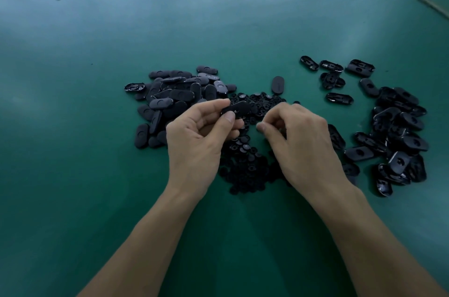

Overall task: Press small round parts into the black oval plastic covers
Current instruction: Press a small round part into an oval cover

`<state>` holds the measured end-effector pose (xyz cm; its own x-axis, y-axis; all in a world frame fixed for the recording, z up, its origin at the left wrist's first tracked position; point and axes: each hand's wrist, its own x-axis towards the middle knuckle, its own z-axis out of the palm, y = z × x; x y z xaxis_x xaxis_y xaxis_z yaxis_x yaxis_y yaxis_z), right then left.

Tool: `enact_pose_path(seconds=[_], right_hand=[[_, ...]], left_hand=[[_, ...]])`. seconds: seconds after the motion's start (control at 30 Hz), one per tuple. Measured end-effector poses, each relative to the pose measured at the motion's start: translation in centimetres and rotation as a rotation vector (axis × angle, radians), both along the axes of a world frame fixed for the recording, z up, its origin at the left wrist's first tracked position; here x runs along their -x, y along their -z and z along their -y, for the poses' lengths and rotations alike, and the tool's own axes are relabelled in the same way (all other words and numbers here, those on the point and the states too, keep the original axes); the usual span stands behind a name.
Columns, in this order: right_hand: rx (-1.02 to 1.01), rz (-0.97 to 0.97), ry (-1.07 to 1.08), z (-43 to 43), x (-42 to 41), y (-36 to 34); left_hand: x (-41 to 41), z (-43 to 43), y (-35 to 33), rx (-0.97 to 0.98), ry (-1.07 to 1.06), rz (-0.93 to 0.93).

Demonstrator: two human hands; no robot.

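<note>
One black oval cover [237,109] pinched between thumb and fingers of left hand [199,143], above small round parts pile [245,168] on green tabletop [73,126]. Beside it, right hand [303,143], fingers curled, tips together; holding a part or not, cannot tell. Flanking: left cover heap [170,100], right cover heap [401,136].

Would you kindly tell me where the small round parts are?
Head view, centre of the green table: the round parts lie beneath and between the left hand and right hand.

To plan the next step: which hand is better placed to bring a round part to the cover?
Probably the right hand: its curled fingers are over the round parts, beside the cover that the left hand grips.
</note>
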<state>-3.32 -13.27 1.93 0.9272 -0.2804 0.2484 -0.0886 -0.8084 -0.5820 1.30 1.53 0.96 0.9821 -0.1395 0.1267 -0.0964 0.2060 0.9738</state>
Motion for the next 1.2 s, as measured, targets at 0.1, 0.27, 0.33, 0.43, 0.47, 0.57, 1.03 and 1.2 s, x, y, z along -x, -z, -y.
enact_pose_path(seconds=[0.1, 0.27, 0.33, 0.43, 0.47, 0.57, 1.03, 1.2], right_hand=[[-0.081, 0.110, -0.011, -0.2, 0.0, -0.3], [-0.151, 0.202, -0.023, -0.3, 0.2, -0.4], [-0.144, 0.220, -0.034, -0.4, 0.2, -0.5], [-0.185, 0.243, -0.038, -0.3, 0.2, -0.5], [-0.215, 0.246, -0.040, -0.4, 0.2, -0.4], [-0.270, 0.252, -0.053, -0.4, 0.3, -0.4], [-0.384, 0.214, -0.117, -1.0, 0.4, -0.5], [-0.421, 0.210, -0.131, -1.2, 0.4, -0.5]], left_hand=[[0.0, 0.0, 0.0, -0.020, -0.002, 0.006], [0.1, 0.0, 0.1, -0.042, 0.011, -0.002], [0.0, 0.0, 0.2, -0.044, 0.016, -0.006], [0.0, 0.0, 0.2, -0.054, 0.021, -0.001], [0.0, 0.0, 0.2, -0.056, 0.021, 0.000], [0.0, 0.0, 0.3, -0.057, 0.024, 0.005], [0.2, 0.1, 0.2, -0.161, 0.089, 0.109], [0.2, 0.0, 0.2, -0.150, 0.096, 0.115]])
